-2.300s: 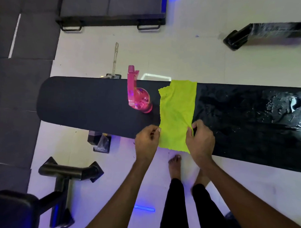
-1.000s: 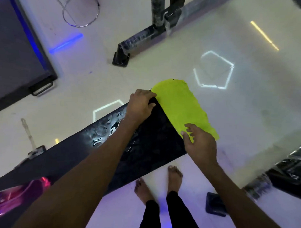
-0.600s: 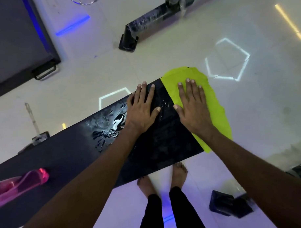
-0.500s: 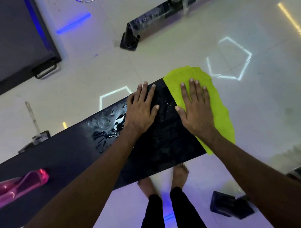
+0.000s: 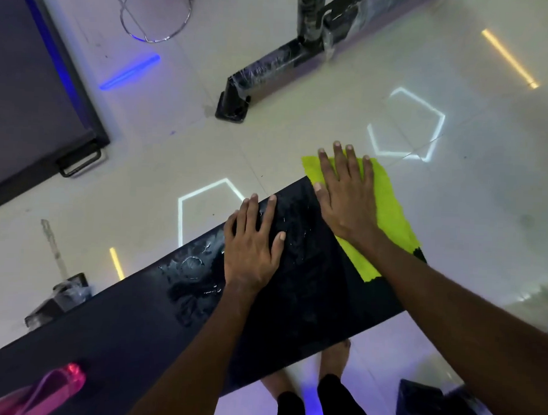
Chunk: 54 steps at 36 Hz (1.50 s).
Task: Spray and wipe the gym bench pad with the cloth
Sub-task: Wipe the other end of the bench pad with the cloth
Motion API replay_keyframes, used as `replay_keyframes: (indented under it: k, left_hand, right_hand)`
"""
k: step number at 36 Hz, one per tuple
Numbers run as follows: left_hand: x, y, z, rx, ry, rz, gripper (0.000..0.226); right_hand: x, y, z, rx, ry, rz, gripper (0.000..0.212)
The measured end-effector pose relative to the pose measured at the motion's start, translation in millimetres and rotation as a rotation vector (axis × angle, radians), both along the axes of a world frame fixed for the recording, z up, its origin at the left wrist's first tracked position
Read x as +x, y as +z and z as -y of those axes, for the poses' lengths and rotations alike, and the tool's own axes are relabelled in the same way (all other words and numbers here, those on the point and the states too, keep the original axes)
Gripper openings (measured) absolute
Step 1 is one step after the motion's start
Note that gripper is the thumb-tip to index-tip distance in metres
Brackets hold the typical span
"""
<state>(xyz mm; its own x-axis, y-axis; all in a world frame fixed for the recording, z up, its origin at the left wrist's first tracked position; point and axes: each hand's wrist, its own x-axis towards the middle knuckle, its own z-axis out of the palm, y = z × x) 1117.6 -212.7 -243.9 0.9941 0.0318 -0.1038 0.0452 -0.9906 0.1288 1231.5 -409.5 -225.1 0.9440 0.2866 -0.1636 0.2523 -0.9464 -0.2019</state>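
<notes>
A: Where's the cloth point(image 5: 387, 211) now?

B: Spread at the far right end of the bench pad point(image 5: 297, 301), overhanging the far edge. Right hand point(image 5: 347, 206) laid flat on it, fingers splayed, nothing pinched. Left hand point(image 5: 252, 250) flat on the bare wet surface beside it, also splayed.

A: How should the wipe be done?

B: Even palm pressure; cloth to be drawn along the pad's length toward the droplets point(image 5: 196, 266).

A: Room?

B: Plenty leftward; spray bottle point(image 5: 42, 391) lies near the left end.
</notes>
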Motion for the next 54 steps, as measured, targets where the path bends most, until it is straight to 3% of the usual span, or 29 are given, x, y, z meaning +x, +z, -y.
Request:
replay_keyframes:
  k: [6,10,13,19,26,31,38,48,54]
  left_hand:
    - [1,3,0,-0.030,-0.003,-0.029,0.065]
    - [0,3,1,-0.034,-0.005,-0.027,0.067]
    - [0,0,0,-0.041,-0.002,-0.015,0.067]
    - [-1,-3,0,-0.041,0.004,-0.013,0.066]
    - [-1,0,-1,-0.042,0.000,-0.022,0.067]
    - [-1,-1,-1,-0.047,0.001,-0.026,0.067]
    - [-1,-4,-1,-0.049,0.002,-0.015,0.067]
    - [0,-1,0,-0.040,0.008,-0.028,0.067]
    - [-1,-2,-1,-0.033,0.001,-0.016,0.067]
  right_hand:
    - [-65,-2,11,-0.020,-0.065,0.040,0.073]
    - [-101,0,12,-0.089,0.003,-0.040,0.069]
    - [-68,1,7,-0.074,0.054,-0.028,0.059]
    - [25,5,-6,-0.084,0.195,-0.064,0.074]
    - [-26,-3,14,-0.040,0.110,0.053,0.075]
    - [-78,-7,18,-0.086,0.065,0.026,0.081]
    - [-15,-11,10,-0.077,0.188,0.040,0.077]
    - [-99,-8,21,-0.089,-0.059,0.027,0.076]
    - [-45,-13,7,-0.077,0.212,0.073,0.074]
